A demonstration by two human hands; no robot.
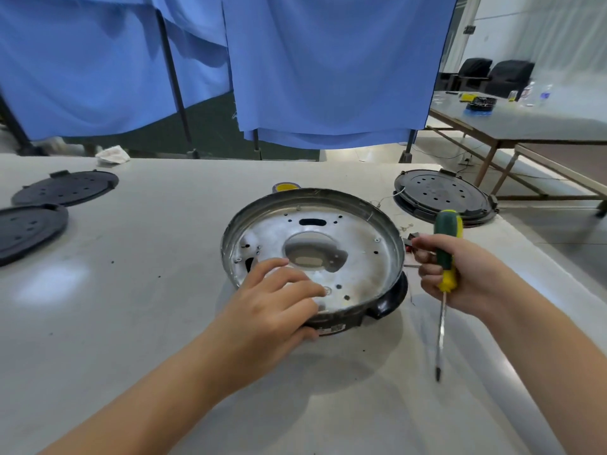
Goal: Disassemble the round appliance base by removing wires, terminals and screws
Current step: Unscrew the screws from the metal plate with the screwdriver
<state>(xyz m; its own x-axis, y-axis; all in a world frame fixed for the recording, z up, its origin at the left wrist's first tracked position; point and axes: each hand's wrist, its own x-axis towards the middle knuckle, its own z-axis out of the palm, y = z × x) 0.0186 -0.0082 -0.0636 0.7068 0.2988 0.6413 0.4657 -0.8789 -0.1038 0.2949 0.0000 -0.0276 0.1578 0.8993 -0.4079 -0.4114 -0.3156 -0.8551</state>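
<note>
Left hand rests, fingers relaxed, on near rim of round base on counter. Right hand, just beside base, grips screwdriver.

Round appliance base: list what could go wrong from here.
1. The left hand rests inside the round appliance base, fingers over its near rim; the thin metal edge could cut them if the base shifts.
2. The right hand grips the screwdriver with its tip hanging over the table; a swing toward the base might jab the left hand.
3. Small loose parts lie just right of the base and could get knocked away.
</note>
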